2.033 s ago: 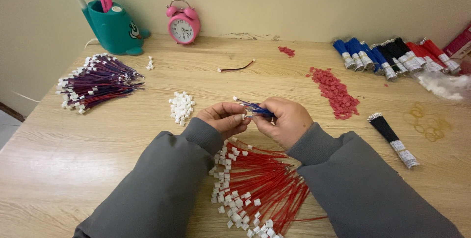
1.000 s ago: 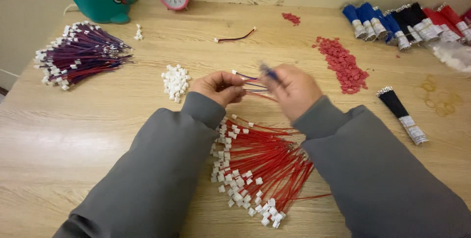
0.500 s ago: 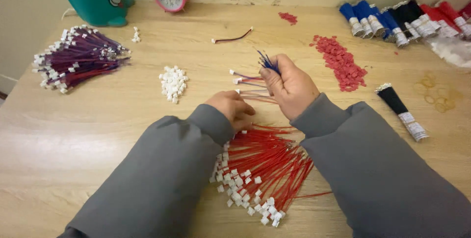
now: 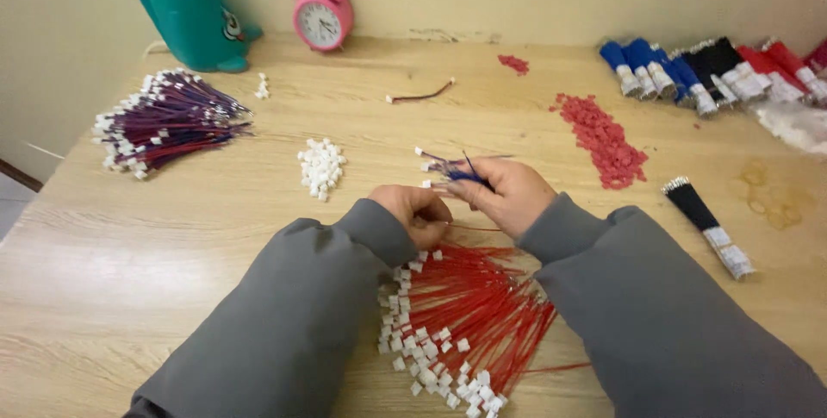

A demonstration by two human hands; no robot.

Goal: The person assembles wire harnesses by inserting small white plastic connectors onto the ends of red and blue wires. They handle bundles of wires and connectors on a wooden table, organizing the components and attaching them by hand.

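Your right hand (image 4: pixel 508 194) grips a few blue wires (image 4: pixel 455 172) above the tabletop (image 4: pixel 215 228); your left hand (image 4: pixel 419 213), lowered since before, pinches one red wire (image 4: pixel 469 228) over the red pile (image 4: pixel 474 315).

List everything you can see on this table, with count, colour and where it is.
red wires: one pile, red with white plugs, near edge under the hands
blue wires: a few, blue, in the right hand
purple wires: one pile, purple and red with white plugs, left
white plugs: one small heap, white, centre left
red bits: one heap, red, centre right
loose wire: one, dark red, far centre
wire bundles: several, blue, black, red, far right
black bundle: one, black, right
clock: one, pink, far edge
holder: one, teal, far left
table: one, light wood
left hand: on the red wires
right hand: holding the blue wires
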